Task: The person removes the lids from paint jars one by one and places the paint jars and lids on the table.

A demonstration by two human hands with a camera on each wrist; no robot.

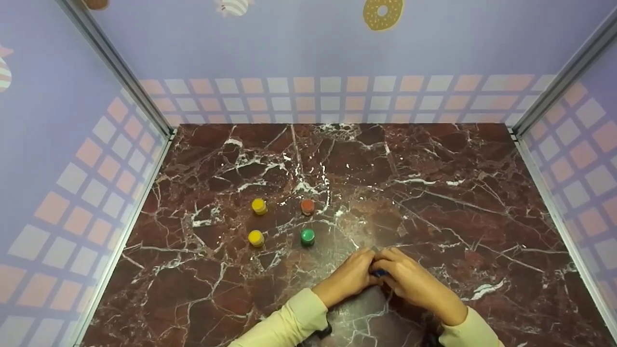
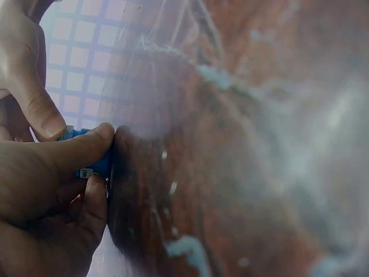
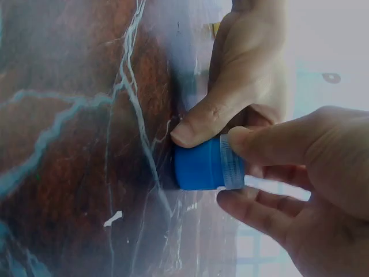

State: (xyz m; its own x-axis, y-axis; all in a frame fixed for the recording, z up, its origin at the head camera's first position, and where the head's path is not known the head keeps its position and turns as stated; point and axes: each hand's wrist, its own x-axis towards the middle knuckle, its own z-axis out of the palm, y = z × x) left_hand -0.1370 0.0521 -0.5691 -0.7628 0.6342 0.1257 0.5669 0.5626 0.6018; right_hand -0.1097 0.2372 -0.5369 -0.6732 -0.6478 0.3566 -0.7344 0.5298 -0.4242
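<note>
A small blue paint pot (image 3: 199, 166) with a ribbed clear lid (image 3: 232, 161) stands upright on the marble tabletop, mostly covered by fingers in the head view. My left hand (image 1: 355, 271) grips the pot's body low down, thumb along its side. With thumb and fingers, my right hand (image 1: 409, 279) pinches the lid from above. In the left wrist view the blue pot (image 2: 102, 164) shows between the fingers, a small white label on its side. Whether the lid is loose, I cannot tell.
Left of the hands stand two yellow-topped pots (image 1: 259, 206), an orange-red pot (image 1: 307, 207) and a green pot (image 1: 307, 236). The dark red marble table (image 1: 458, 202) is bounded by lilac checked panels (image 1: 332, 53) at the back and sides.
</note>
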